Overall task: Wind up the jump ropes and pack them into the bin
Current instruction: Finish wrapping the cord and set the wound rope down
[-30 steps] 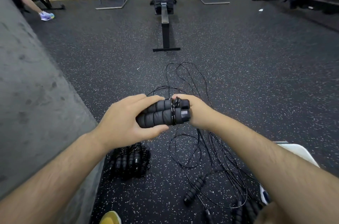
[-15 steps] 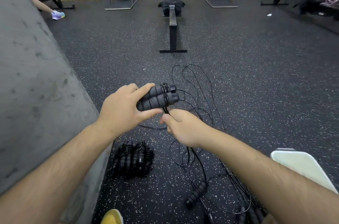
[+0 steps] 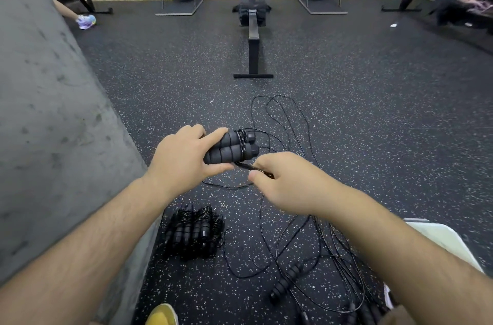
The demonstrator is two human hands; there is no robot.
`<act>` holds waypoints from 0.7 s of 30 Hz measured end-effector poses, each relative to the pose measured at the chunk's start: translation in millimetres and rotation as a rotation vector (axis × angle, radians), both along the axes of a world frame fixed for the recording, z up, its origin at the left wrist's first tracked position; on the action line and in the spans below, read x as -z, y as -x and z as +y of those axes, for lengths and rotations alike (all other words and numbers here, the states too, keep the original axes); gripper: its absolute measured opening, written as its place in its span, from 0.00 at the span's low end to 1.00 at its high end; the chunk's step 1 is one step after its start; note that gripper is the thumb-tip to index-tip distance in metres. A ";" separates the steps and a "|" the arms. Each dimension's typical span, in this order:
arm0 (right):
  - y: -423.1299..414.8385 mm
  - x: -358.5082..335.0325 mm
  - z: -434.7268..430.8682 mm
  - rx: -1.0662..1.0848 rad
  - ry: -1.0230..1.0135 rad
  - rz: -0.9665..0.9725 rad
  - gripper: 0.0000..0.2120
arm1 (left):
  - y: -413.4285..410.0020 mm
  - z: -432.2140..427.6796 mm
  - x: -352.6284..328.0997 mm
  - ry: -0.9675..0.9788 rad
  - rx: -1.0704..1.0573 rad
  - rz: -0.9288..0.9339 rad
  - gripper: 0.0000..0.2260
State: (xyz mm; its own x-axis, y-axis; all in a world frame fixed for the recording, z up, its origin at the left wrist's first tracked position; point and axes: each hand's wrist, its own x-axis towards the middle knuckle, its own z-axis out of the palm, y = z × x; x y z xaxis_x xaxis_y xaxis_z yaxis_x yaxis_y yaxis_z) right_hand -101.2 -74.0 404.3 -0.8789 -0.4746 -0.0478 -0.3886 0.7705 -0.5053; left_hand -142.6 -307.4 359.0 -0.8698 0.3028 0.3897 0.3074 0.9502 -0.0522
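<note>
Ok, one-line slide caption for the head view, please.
Left hand grips two black foam jump-rope handles while right hand pinches the thin black cord over speckled rubber floor.

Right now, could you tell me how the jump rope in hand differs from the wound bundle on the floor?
The held jump rope is gripped in the left hand, off the floor; the wound bundle lies on the floor. The held rope has few turns, its cord trailing loose from the right hand; the bundle is fully wound. Both are black, with ribbed handles.
</note>
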 end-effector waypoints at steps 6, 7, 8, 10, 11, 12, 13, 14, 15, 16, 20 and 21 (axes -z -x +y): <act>5.7 -12.5 18.8 -0.068 -0.198 0.337 0.11 | -3.5 9.0 0.7 0.128 0.087 -0.037 0.32; 9.3 -13.5 22.0 -0.067 -0.188 0.366 0.12 | -4.2 10.0 1.2 0.129 0.115 -0.046 0.32; 13.9 -13.1 25.4 -0.067 -0.173 0.384 0.12 | -5.1 11.1 1.5 0.122 0.142 -0.051 0.33; 22.3 -11.8 32.3 -0.072 -0.133 0.406 0.12 | -6.9 13.5 1.0 0.104 0.199 -0.060 0.33; 26.5 -10.2 35.7 -0.074 -0.111 0.417 0.11 | -8.2 15.0 0.5 0.095 0.231 -0.072 0.33; 30.2 -8.2 38.9 -0.078 -0.091 0.429 0.10 | -9.6 16.8 -0.2 0.082 0.261 -0.091 0.32; 33.5 -6.2 41.6 -0.081 -0.077 0.437 0.09 | -11.1 18.8 -1.2 0.068 0.292 -0.115 0.32; 36.4 -4.5 44.2 -0.084 -0.068 0.442 0.08 | -12.9 20.9 -2.6 0.053 0.321 -0.144 0.31; 39.3 -3.0 46.6 -0.084 -0.062 0.437 0.08 | -14.6 23.1 -4.0 0.034 0.350 -0.174 0.30; 42.4 -1.5 48.5 -0.084 -0.055 0.422 0.09 | -16.4 25.3 -5.8 0.008 0.381 -0.196 0.30; 58.0 8.2 53.7 -0.060 0.038 0.318 0.08 | -24.8 32.8 -14.2 -0.149 0.466 -0.224 0.30; 61.2 11.1 55.6 -0.042 0.087 0.270 0.06 | -27.1 34.6 -16.6 -0.183 0.469 -0.227 0.30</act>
State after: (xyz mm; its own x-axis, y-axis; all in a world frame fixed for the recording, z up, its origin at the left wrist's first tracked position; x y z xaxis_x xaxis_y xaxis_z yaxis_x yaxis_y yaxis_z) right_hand -162.4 -18.4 393.2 -0.8337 -0.5030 0.2280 -0.5489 0.7094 -0.4421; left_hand -115.5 -272.9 375.6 -0.7259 0.6232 0.2910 0.6846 0.6957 0.2176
